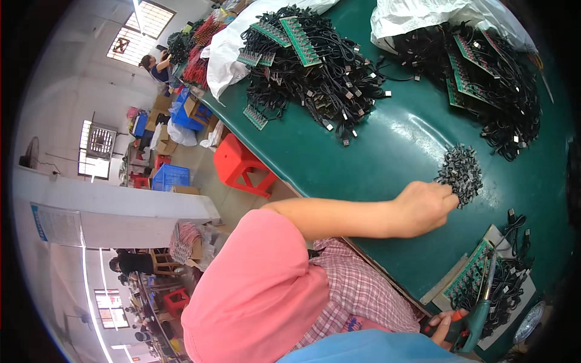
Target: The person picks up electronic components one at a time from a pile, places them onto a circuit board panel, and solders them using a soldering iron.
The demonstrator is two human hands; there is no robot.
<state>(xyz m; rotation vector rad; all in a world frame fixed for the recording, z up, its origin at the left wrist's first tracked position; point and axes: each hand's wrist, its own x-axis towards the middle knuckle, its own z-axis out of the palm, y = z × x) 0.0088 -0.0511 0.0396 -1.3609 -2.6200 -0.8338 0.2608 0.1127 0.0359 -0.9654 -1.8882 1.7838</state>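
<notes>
Green desk (pixel 363 169), workshop floor (pixel 233 201) beyond its near edge

Left hand (pixel 426 209): fingers curled together, tips at the border of a pile of small black parts (pixel 463 175) out on the desk top. We cannot tell whether they pinch one.

Right hand (pixel 445 330), by the near edge: fingers wrapped round the handle of a green-bodied tool (pixel 478 323). Its long metal shaft slants over a green circuit board (pixel 469 272); we cannot tell whether the tip touches anything. We find this circuit board on a pale sheet (pixel 525 295) close to the near edge, black cables (pixel 511 287) over and beside it.

Outward, toward the desk's far end, we note a left heap (pixel 321 91) and a right heap (pixel 496 109), both black cables with silver plugs mixed with green boards, each at a white bag.

Past the near edge we see a red stool (pixel 233 160), a blue crate (pixel 170 177) and a co-worker (pixel 160 69) below a barred window (pixel 140 33).
</notes>
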